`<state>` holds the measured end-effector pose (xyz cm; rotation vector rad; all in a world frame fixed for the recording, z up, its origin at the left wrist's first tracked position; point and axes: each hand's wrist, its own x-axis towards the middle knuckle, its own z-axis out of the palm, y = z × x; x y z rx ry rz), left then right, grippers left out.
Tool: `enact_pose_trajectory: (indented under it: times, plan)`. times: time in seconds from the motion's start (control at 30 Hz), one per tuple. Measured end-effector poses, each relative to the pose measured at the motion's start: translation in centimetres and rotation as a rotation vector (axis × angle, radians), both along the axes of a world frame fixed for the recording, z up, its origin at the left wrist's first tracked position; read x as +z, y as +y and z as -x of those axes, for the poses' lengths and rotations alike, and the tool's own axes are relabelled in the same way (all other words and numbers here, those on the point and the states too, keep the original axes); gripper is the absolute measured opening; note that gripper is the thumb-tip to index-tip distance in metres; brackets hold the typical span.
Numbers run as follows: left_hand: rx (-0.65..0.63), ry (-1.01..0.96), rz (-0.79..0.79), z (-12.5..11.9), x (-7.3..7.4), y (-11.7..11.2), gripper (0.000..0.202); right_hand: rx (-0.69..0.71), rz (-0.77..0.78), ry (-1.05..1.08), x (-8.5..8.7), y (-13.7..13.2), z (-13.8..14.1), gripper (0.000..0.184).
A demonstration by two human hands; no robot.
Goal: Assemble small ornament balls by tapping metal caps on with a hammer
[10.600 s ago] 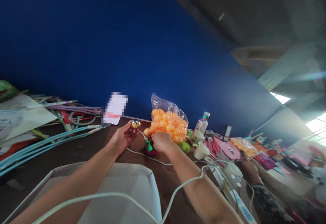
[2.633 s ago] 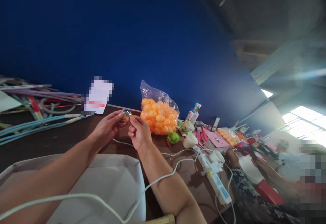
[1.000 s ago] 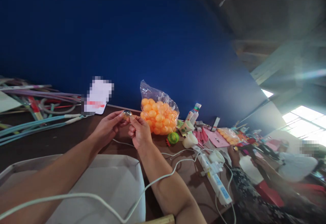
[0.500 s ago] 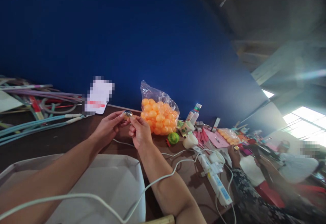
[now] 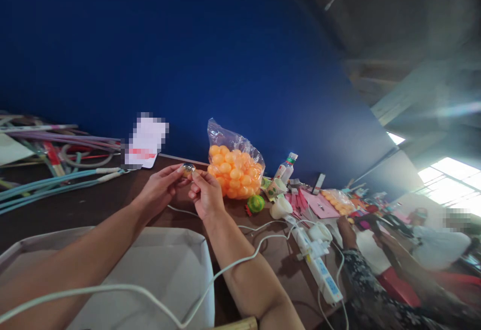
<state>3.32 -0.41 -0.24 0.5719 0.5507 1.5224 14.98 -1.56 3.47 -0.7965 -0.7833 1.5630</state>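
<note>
Between both hands is a small shiny round piece (image 5: 189, 169), dark and silvery on top with a gold-orange lower side. My left hand (image 5: 162, 190) pinches it from the left with thumb and fingers. From the right, my right hand (image 5: 206, 192) closes on its edge, thumb and forefinger pressed together. Just behind my right hand stands a clear plastic bag (image 5: 225, 132) full of orange balls (image 5: 235, 174). A green round item (image 5: 256, 203) with a red part lies to its right.
A white box (image 5: 176, 255) stands below my forearms. A white cable (image 5: 240, 260) crosses my right forearm, near a power strip (image 5: 325, 275). Tape rolls (image 5: 281, 208) and a bottle (image 5: 287, 167) are right. A co-worker's hand (image 5: 346, 232) works farther right. Thin tubes (image 5: 56, 180) lie left.
My hands and the round piece stay almost where they were. The co-worker's hand at the right has turned slightly, and its small gold piece shows less.
</note>
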Motion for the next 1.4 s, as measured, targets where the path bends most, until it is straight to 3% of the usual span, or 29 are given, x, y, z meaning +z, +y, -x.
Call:
enact_pose_trajectory:
  times: [0.77, 1.4]
  plan:
    - [0.017, 0.050, 0.006, -0.18, 0.52, -0.36, 0.014, -0.051, -0.037, -0.055, -0.40, 0.20, 0.11, 0.021]
    - [0.016, 0.098, -0.022, -0.13, 0.84, -1.00, 0.034, 0.051, -0.005, -0.028, 0.05, 0.48, -0.45, 0.032]
